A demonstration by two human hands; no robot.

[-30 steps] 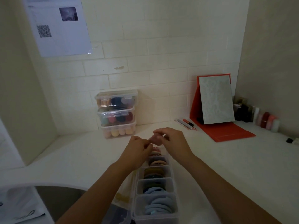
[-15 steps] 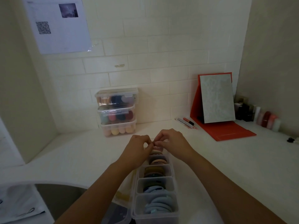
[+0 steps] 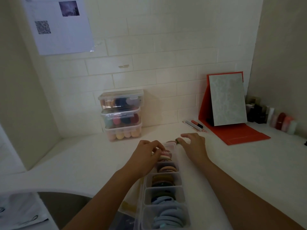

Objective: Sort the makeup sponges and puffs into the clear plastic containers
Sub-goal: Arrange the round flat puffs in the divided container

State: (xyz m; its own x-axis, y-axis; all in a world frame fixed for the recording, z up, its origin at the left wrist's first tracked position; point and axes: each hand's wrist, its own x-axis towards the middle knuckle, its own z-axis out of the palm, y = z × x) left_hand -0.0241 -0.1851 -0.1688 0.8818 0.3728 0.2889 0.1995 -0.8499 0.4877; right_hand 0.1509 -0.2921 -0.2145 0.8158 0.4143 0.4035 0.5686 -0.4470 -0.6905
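Risk: the far compartments of the divided clear container [image 3: 164,188] look packed. The pink puff [image 3: 165,153] may spring back out onto the counter [image 3: 83,155] if pressed in off-centre, and the small dark green puff [image 3: 178,141], at the far end beside the rim, may be knocked away by reaching fingers. Left hand [image 3: 146,152]: fingers curled, pinching the pink puff atop a far compartment. Right hand [image 3: 193,145]: fingers spread, loosely bent, tips at the green puff; pinched or only touched, cannot tell.
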